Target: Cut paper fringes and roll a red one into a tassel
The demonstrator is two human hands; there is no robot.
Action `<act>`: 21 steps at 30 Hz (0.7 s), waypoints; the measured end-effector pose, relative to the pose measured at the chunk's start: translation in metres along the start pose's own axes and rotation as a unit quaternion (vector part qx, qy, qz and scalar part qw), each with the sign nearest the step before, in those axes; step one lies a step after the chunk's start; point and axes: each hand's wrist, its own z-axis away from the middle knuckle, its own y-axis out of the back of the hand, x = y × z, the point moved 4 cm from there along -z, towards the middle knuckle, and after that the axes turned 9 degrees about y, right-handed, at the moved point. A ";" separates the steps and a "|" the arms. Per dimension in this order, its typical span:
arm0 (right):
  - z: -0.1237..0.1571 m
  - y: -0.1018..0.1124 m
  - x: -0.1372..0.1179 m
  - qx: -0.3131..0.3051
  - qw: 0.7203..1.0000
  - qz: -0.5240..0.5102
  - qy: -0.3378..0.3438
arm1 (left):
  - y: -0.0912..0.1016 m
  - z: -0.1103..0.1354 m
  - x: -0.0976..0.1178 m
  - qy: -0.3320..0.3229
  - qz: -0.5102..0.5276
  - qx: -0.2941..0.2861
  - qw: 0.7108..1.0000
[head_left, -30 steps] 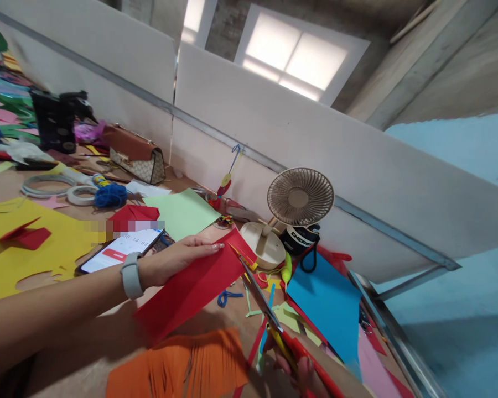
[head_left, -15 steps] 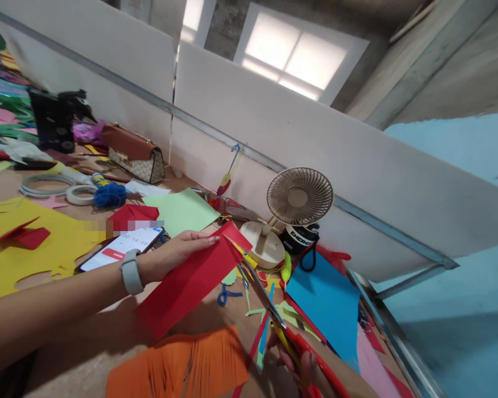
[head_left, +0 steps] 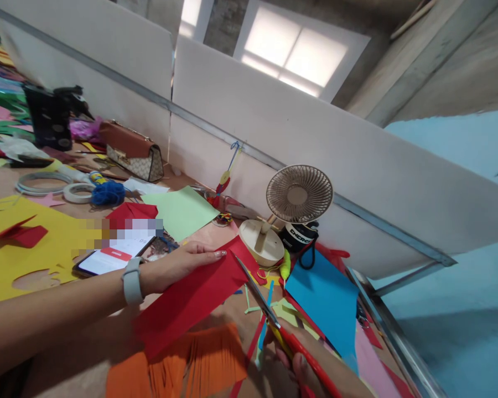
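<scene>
My left hand (head_left: 182, 264), with a grey watch on the wrist, pinches the upper edge of a strip of red paper (head_left: 191, 304) held slanting above the table. In my right hand (head_left: 292, 354) is a pair of scissors (head_left: 269, 318) with red and yellow handles. Their blades lie at the right end of the red paper, nearly closed, and a narrow piece there hangs partly separated. Below the strip lies a fringed sheet of orange paper (head_left: 191, 365). Thin coloured paper strips (head_left: 263, 326) lie beneath the scissors.
A small fan (head_left: 299, 194) stands beside a black container (head_left: 296, 239) near the white partition. Blue paper (head_left: 323, 298) is at right. On the left are a phone (head_left: 112, 257), yellow paper (head_left: 62, 232), tape rolls (head_left: 78, 193), blue yarn (head_left: 108, 193) and a handbag (head_left: 130, 152).
The scissor blades have closed across the red paper's right end, where a narrow piece now hangs down. My left hand and the paper have shifted slightly down and right.
</scene>
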 end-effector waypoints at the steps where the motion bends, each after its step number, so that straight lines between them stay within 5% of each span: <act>1: 0.000 0.000 -0.002 -0.007 1.000 -0.001 -0.001 | 0.000 -0.001 -0.001 0.000 0.001 0.000 1.000; 21: -0.006 -0.003 -0.012 -0.048 0.999 -0.009 -0.003 | -0.003 0.003 0.002 0.001 0.020 -0.006 1.000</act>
